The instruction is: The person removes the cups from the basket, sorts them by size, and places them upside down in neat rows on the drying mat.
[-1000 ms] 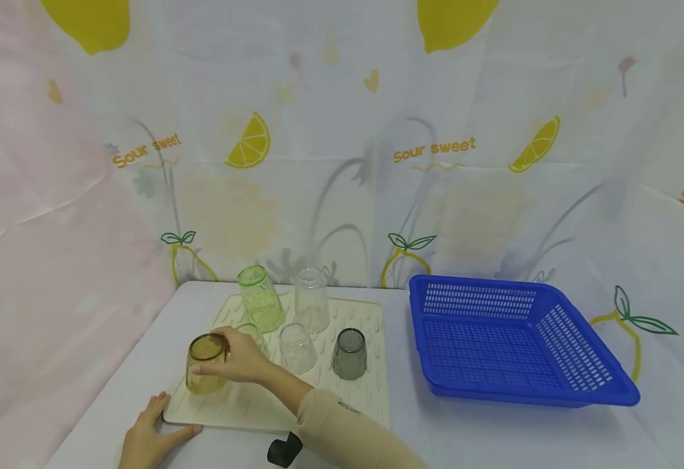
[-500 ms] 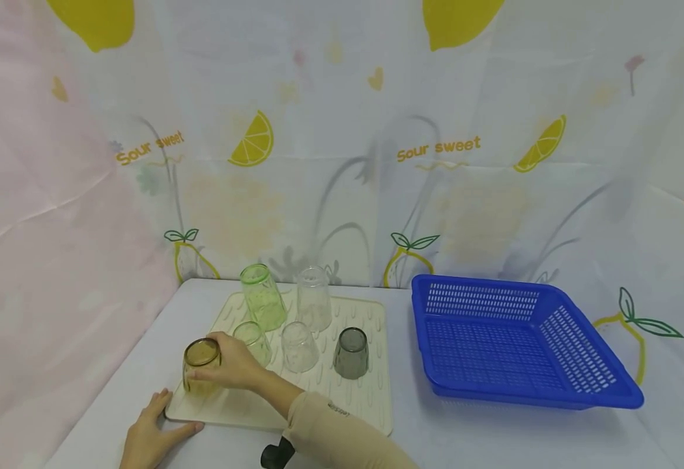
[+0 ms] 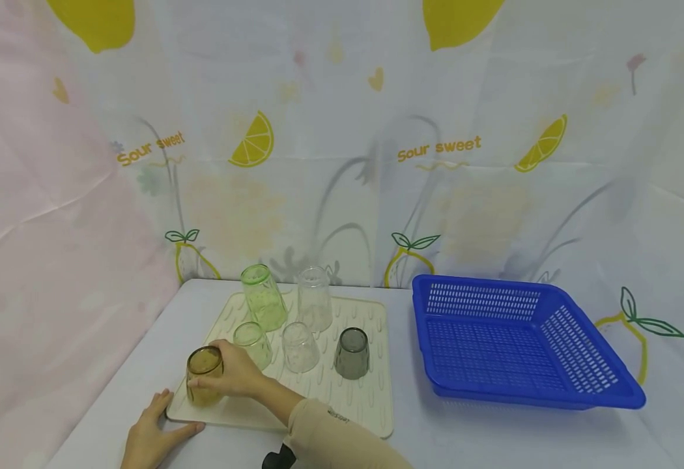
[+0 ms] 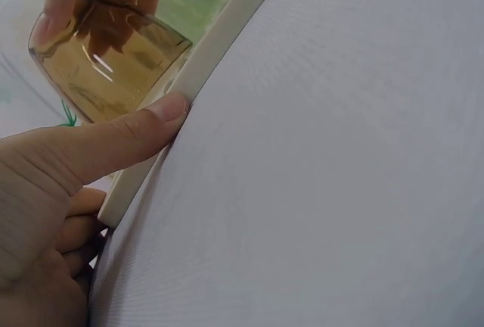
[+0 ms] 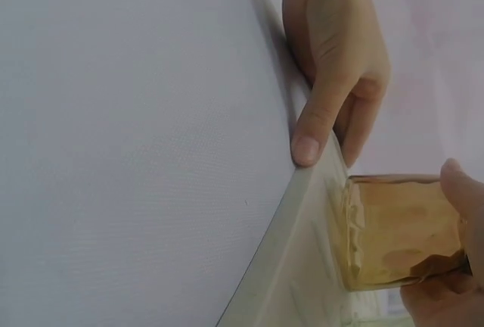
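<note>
An amber glass (image 3: 204, 389) stands upside down at the near left corner of the cream drying mat (image 3: 342, 410). My right hand (image 3: 230, 371) grips it near its upturned base, thumb on the near side and fingers behind. In the right wrist view the glass (image 5: 401, 228) has its rim right at the mat's ridged surface. My left hand (image 3: 150, 435) holds the mat's corner, thumb (image 4: 128, 134) along the front edge and fingers bent round the left side. Behind the right hand stand a short green glass (image 3: 254, 345) and a short clear glass (image 3: 300, 348), both upside down.
A tall green glass (image 3: 264, 299) and a tall clear glass (image 3: 314, 299) stand upside down at the mat's back. A short grey glass (image 3: 352, 355) is at its right. Farther right on the white-covered table (image 3: 403, 430) sits a blue plastic basket (image 3: 535, 398).
My right hand has brought the amber glass slightly nearer to me and down toward the mat's front left corner. The left hand keeps its place at that corner. The other glasses stay put.
</note>
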